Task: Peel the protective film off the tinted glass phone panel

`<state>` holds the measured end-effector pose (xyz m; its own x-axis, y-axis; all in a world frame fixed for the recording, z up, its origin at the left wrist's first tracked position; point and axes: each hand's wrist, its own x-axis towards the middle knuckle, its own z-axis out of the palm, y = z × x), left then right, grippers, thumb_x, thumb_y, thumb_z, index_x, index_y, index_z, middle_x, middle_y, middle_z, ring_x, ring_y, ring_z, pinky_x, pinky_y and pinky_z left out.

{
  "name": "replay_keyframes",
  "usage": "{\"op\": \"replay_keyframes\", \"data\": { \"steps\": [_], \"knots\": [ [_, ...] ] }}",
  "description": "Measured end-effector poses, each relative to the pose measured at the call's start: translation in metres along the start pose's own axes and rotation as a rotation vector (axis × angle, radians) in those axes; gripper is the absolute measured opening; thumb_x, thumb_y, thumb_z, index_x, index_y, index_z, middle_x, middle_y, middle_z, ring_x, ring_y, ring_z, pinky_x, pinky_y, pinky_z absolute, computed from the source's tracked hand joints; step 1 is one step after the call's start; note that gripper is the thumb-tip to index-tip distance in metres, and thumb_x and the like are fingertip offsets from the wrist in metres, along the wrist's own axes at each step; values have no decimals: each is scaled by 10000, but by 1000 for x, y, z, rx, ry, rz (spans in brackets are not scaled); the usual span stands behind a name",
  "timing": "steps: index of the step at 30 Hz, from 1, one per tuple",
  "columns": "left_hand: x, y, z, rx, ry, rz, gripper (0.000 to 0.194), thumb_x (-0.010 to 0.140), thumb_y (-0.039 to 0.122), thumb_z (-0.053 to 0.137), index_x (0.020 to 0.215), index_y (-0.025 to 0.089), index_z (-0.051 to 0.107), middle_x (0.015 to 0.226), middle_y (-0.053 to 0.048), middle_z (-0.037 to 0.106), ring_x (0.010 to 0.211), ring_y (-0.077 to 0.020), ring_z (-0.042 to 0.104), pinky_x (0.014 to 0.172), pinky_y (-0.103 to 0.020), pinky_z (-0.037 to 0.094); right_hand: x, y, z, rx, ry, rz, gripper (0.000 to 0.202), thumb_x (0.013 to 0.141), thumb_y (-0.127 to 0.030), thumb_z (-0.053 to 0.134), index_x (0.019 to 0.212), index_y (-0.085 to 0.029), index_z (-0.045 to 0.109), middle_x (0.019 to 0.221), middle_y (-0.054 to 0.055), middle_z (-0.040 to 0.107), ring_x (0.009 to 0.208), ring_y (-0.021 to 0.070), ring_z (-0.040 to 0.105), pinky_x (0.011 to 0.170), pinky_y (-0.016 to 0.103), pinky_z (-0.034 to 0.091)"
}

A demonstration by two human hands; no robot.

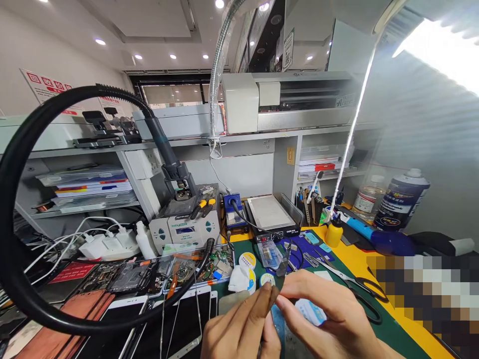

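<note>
Left hand (243,326): fingertips pinched on a small dark part (272,295)
Right hand (329,314): fingers together, touching the same part from the right
Part: between both hands, near edge, above the green mat (389,331)
Scissors (355,289): just right, beyond the right hand

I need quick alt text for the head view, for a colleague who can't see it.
Two bare hands, left hand and right hand, pinch a small dark part between their fingertips over a cluttered repair bench. Scissors lie just right; a hot-air station stands behind.
</note>
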<state>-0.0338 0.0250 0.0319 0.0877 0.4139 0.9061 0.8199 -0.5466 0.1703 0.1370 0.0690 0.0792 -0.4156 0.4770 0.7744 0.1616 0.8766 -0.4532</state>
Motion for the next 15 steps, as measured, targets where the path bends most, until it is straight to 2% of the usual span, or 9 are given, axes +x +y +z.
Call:
{"op": "replay_keyframes", "data": {
  "steps": [8,15],
  "knots": [
    [0,-1,4,17,54,47,384,908,17,493,1201,148,704,1009,-35,838,830,-95,792,722,-206,528,4,-3,2,4,69,-39,167,848,-20,657,900,-173,702,745,37,741,640,122,696,646,153,580],
    [6,-1,-6,18,-50,86,424,885,-34,516,1253,110,669,1059,-63,828,892,-107,784,788,-205,527,1,-2,1,19,40,-11,183,872,-15,626,905,-184,689,757,27,731,656,113,684,659,156,573]
  ]
}}
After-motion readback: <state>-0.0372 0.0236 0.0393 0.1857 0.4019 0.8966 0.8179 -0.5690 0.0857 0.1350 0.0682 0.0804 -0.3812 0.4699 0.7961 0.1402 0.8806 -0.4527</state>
